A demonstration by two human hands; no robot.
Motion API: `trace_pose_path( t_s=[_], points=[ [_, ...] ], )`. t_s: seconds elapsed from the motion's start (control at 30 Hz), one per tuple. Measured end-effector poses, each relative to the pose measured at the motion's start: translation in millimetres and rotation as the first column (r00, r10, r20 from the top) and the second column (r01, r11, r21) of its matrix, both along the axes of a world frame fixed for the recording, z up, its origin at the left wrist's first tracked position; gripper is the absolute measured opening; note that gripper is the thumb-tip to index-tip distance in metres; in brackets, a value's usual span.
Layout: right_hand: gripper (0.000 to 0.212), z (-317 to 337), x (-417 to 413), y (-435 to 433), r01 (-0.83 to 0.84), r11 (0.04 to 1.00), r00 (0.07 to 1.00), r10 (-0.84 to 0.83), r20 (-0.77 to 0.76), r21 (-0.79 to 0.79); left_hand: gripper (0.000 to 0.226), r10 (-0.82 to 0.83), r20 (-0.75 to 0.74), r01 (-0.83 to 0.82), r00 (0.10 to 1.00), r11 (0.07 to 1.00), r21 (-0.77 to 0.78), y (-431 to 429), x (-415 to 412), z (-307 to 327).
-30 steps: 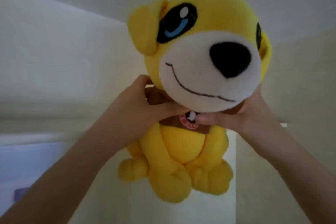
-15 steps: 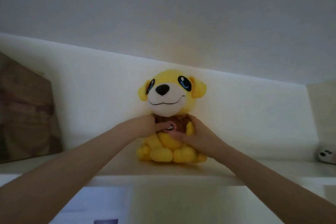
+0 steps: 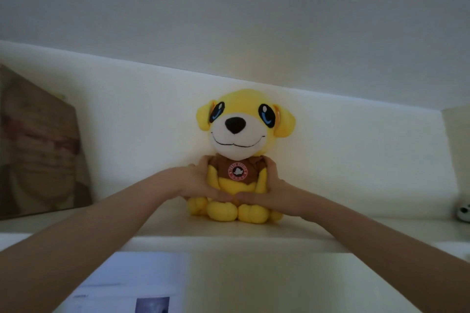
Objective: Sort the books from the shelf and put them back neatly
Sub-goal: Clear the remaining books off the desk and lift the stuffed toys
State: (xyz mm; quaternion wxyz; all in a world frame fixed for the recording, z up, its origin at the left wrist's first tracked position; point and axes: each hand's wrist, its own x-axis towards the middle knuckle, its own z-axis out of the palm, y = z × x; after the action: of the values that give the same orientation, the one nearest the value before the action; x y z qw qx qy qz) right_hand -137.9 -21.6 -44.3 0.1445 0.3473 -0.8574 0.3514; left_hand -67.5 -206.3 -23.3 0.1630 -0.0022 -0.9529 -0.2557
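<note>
We see a yellow plush dog (image 3: 241, 155) sitting upright at the centre of the frame on a pale shelf top (image 3: 162, 232), its back to the white wall. The left hand (image 3: 199, 181) clasps the toy's torso from the left of the frame and the right hand (image 3: 270, 192) from the right. Both hands curl round its sides, and the thumbs lie across the belly just above the feet, their tips nearly meeting. The dog's head rises clear above both hands.

On the toy's brown shirt we find a round red-and-white badge (image 3: 238, 171); its ring of lettering is too blurred to read. A brown picture board (image 3: 38, 140) leans at the left edge, and a small white toy (image 3: 464, 212) sits at the far right. At the bottom of the frame lies a pale printed sheet (image 3: 132, 284) with a small dark picture. Its text is illegible, and we cannot tell whether it is a book.
</note>
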Motion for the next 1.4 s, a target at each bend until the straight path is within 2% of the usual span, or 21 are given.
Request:
trace_pose_path(
  t_s=[0.2, 0.27, 0.4, 0.53, 0.6, 0.63, 0.67, 0.7, 0.77, 0.8, 0.87, 0.9, 0.97, 1.07, 1.17, 1.23, 1.3, 1.4],
  points=[
    [0.125, -1.8, -4.6, 2.9, 0.025, 0.998, 0.999, -0.023, 0.029, -0.063, 0.107, -0.016, -0.010, 0.017, 1.000, 0.997, 0.074, -3.4, 5.1, 6.8],
    [0.126, -3.6, -4.8, 6.1, 0.026, 0.997, 0.998, -0.022, 0.054, -0.070, 0.106, -0.033, 0.037, 0.029, 0.999, 0.994, 0.108, -5.0, 5.0, 7.2],
    [0.108, -6.5, -2.1, 8.8, 0.000, 0.998, 0.998, 0.003, 0.058, -0.063, 0.102, -0.051, 0.098, 0.039, 0.994, 0.992, 0.121, -6.8, -0.8, 3.2],
    [0.103, -4.9, 3.4, 8.1, 0.022, 0.999, 0.998, -0.020, 0.059, -0.032, 0.125, -0.103, 0.113, 0.081, 0.988, 0.979, 0.189, -6.6, 2.4, 2.2],
    [0.104, -6.2, 8.5, 8.9, 0.044, 0.999, 0.997, -0.042, 0.062, -0.029, 0.134, -0.085, 0.122, 0.064, 0.989, 0.984, 0.166, -4.5, 10.4, 5.7],
    [0.104, -5.8, 12.3, 10.0, 0.058, 0.997, 0.997, -0.055, 0.061, -0.046, 0.130, -0.029, 0.113, 0.016, 0.993, 0.994, 0.112, -2.9, 15.7, 7.8],
    [0.104, -4.7, 16.7, 12.3, 0.070, 0.995, 0.996, -0.066, 0.061, -0.073, 0.122, 0.065, 0.064, -0.067, 0.996, 0.997, 0.036, -4.0, 20.7, 9.5],
    [0.103, -3.1, 22.2, 15.8, 0.076, 0.992, 0.996, -0.071, 0.058, -0.103, 0.110, 0.161, -0.047, -0.164, 0.986, 0.985, -0.058, -5.6, 26.7, 10.1],
    [0.099, 0.4, 33.8, 27.4, 0.069, 0.988, 0.997, -0.065, 0.035, -0.140, 0.083, 0.223, -0.368, -0.289, 0.903, 0.948, -0.136, -2.1, 45.8, 5.3],
    [0.095, 0.6, 40.3, 34.7, 0.058, 0.987, 0.998, -0.057, 0.016, -0.150, 0.069, 0.173, -0.510, -0.264, 0.842, 0.958, -0.110, 4.8, 57.5, -0.7],
    [0.084, -4.8, 55.9, 50.7, 0.035, 0.985, 0.998, -0.043, -0.041, -0.167, 0.041, -0.031, -0.660, -0.012, 0.750, 0.998, -0.060, 32.2, 81.6, -16.3],
    [0.077, -9.8, 64.7, 59.2, 0.028, 0.985, 0.996, -0.043, -0.082, -0.172, 0.029, -0.147, -0.662, 0.134, 0.734, 0.988, -0.071, 50.4, 91.7, -24.3],
    [0.063, -21.9, 82.8, 77.7, 0.014, 0.982, 0.984, -0.047, -0.169, -0.190, 0.018, -0.321, -0.594, 0.318, 0.738, 0.941, -0.112, 84.6, 97.9, -39.0],
    [0.042, -43.1, 106.9, 113.0, 0.007, 0.979, 0.956, -0.067, -0.287, -0.205, 0.021, -0.439, -0.571, 0.456, 0.693, 0.881, -0.124, 129.2, 87.0, -62.4],
    [0.032, -75.3, 128.7, 156.0, 0.064, 0.968, 0.928, -0.148, -0.342, -0.244, 0.020, -0.498, -0.570, 0.548, 0.653, 0.831, -0.097, 165.5, 72.0, -96.4],
    [0.031, -105.8, 136.8, 185.2, 0.140, 0.966, 0.925, -0.206, -0.320, -0.216, 0.019, -0.569, -0.498, 0.635, 0.655, 0.771, -0.045, 191.3, 63.0, -124.7],
    [0.029, -142.3, 133.6, 214.6, 0.241, 0.960, 0.935, -0.269, -0.229, -0.146, 0.016, -0.623, -0.386, 0.680, 0.681, 0.733, 0.016, 217.5, 43.5, -157.3],
    [0.024, -208.7, 114.5, 265.1, 0.386, 0.921, 0.919, -0.379, 0.105, -0.058, 0.015, -0.641, -0.170, 0.659, 0.749, 0.747, 0.089, 262.6, -7.9, -226.4]
  ],
)
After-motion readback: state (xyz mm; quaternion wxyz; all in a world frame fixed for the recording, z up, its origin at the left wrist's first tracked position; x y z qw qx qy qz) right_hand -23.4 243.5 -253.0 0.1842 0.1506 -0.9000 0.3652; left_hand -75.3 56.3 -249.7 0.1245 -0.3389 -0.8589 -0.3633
